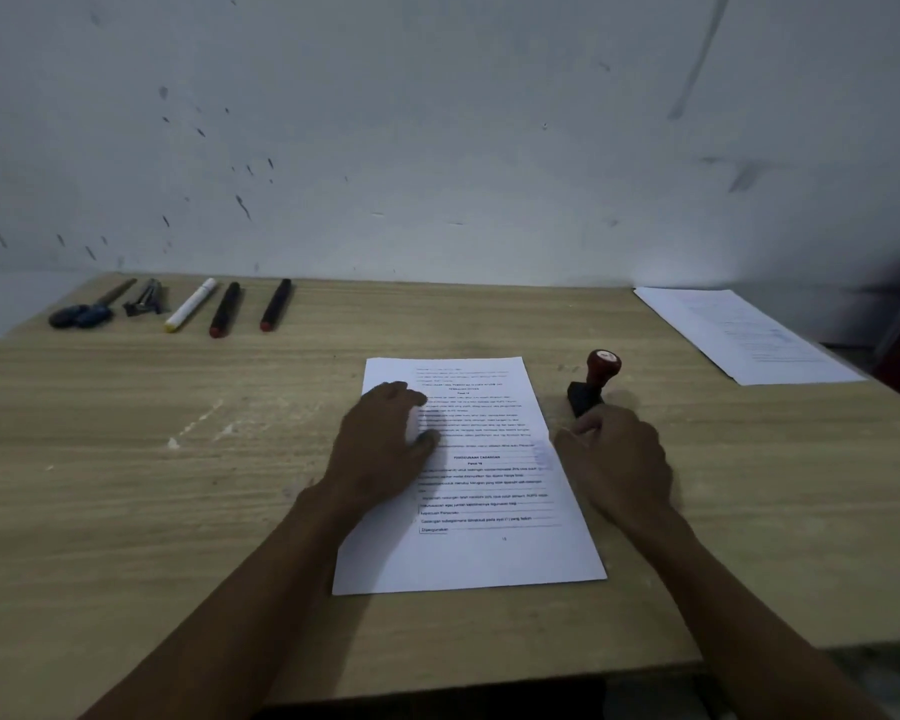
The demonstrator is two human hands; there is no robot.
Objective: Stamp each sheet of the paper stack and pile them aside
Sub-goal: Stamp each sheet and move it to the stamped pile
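A stack of printed white sheets [484, 553] lies in the middle of the wooden table [178, 485]. The top sheet bears a faint blue stamp mark near its right edge. My left hand [380, 449] rests flat on the upper left part of the stack, fingers spread. A stamp [593, 381] with a black base and a red-brown knob stands just right of the stack. My right hand [617, 459] sits directly below the stamp, knuckles up and fingers curled, touching or covering the base's near edge. Its fingertips are hidden. A second pile of sheets [744, 332] lies at the far right corner.
Along the back left edge lie blue-handled scissors [81, 314], a small metal tool [145, 299], a white marker [191, 305] and two black markers [224, 310] [275, 305]. A marked white wall rises behind the table. The table's front edge runs close to my body.
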